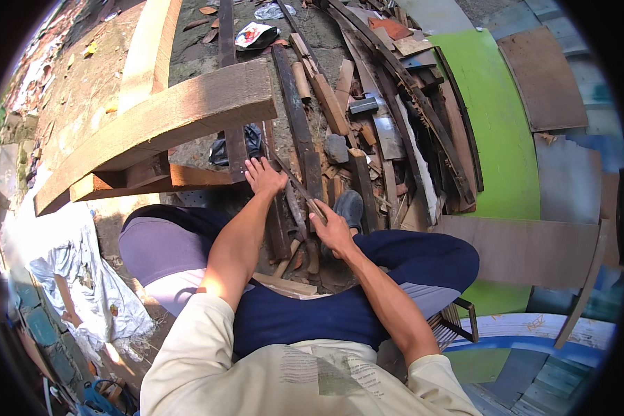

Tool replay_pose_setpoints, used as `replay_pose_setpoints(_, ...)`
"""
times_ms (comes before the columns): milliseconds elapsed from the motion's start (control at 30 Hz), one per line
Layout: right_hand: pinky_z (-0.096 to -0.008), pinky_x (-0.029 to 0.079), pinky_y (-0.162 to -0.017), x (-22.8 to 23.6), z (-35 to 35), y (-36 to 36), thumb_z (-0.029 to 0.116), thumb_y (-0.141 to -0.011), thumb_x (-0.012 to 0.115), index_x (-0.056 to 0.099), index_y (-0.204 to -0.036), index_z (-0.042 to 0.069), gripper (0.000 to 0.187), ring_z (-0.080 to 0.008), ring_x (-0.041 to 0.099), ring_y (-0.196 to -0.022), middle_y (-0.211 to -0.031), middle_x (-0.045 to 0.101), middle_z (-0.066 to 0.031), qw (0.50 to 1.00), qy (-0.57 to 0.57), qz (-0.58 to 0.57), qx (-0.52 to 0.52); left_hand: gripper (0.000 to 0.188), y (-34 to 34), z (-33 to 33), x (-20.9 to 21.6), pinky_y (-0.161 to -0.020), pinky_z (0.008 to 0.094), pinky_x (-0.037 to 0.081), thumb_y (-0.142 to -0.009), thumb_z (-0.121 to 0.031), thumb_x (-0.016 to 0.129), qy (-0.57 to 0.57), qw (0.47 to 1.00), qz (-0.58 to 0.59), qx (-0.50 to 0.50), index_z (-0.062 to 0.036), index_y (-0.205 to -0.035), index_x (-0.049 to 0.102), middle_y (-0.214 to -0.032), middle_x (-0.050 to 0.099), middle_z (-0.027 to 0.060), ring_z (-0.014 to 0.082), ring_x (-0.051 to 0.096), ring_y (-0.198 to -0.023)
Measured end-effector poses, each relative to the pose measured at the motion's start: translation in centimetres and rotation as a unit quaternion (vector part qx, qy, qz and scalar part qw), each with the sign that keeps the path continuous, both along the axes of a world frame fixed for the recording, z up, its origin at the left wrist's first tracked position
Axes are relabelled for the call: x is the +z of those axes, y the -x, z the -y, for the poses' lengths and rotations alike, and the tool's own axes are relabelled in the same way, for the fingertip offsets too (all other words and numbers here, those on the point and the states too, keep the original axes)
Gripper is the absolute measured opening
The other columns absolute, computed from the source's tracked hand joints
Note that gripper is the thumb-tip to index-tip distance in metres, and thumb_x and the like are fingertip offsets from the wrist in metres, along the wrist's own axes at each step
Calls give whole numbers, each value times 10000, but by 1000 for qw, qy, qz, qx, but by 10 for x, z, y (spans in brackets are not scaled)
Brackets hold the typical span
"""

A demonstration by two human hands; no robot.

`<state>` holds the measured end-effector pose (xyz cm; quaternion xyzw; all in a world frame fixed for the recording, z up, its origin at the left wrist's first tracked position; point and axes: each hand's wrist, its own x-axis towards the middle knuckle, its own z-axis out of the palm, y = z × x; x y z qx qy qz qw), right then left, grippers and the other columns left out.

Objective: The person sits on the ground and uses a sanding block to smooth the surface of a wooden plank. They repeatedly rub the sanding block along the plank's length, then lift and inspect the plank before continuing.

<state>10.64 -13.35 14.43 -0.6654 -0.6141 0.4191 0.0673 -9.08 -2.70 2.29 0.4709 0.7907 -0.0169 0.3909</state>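
My left hand (265, 178) lies with its fingers spread on a dark wooden beam (277, 225), close to the end of a pale timber frame (180, 111). My right hand (332, 229) is closed around the near end of a long narrow tool (299, 188). That tool slants up and left, and its far tip comes close to my left fingers. Its exact kind is unclear. Between my legs, a wooden-handled tool (284, 267) lies low by the beam; its head is partly hidden.
Several dark planks (402, 83) and wood scraps lie ahead and to the right. A grey stone-like lump (336, 148) sits among them. A green panel (492, 104) is on the right, with a brown board (520, 249) across it. White sheeting (90, 270) lies at left.
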Motion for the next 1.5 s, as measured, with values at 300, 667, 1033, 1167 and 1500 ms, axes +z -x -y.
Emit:
replay_pose_setpoints(300, -439, 523, -966, -6, 74, 4, 369, -1027, 575, 557, -1458, 102, 508, -433, 687, -1117, -1169, 712, -275, 988, -113, -66, -83, 878, 7, 64, 7, -1260, 539, 167, -925, -537, 624, -105, 987, 89, 78, -35, -1586, 339, -1687, 207, 235, 400, 135, -1579)
replay_pose_setpoints(667, -393, 535, -930, 2, 112, 13, 320, -1025, 598, 640, -1383, 111, 416, -374, 714, -1094, -1124, 736, -234, 973, -141, -155, -97, 721, 2, 84, 5, -1218, 526, 285, -916, -485, 654, -69, 986, 86, 121, -120, -1513, 478, -1621, 366, 157, 346, 308, -1516)
replay_pose_setpoints(1033, -348, 516, -972, -13, 71, 16, 271, -1005, 626, 650, -1365, 45, 425, -289, 711, -1127, -1215, 729, -215, 976, -105, -146, -120, 614, 19, 97, 14, -1119, 486, 432, -911, -471, 630, -163, 981, 18, 105, -82, -1386, 607, -1462, 545, 157, 358, 505, -1367)
replay_pose_setpoints(1167, -424, 521, -979, -35, 67, 1, 347, -1004, 604, 672, -1360, 137, 419, -415, 685, -1128, -1184, 724, -228, 971, -116, -154, -143, 571, 5, 114, 20, -1202, 496, 329, -936, -417, 620, -154, 982, 55, 90, -83, -1399, 592, -1564, 441, 212, 369, 373, -1475)
replay_pose_setpoints(1500, -352, 494, -1004, -42, 34, -29, 300, -1022, 610, 631, -1395, 59, 444, -304, 675, -1195, -1281, 704, -204, 959, -96, -175, -200, 509, -4, 38, 9, -1078, 451, 466, -935, -344, 660, -199, 980, -25, -1, -47, -1345, 615, -1377, 590, 127, 342, 558, -1263)
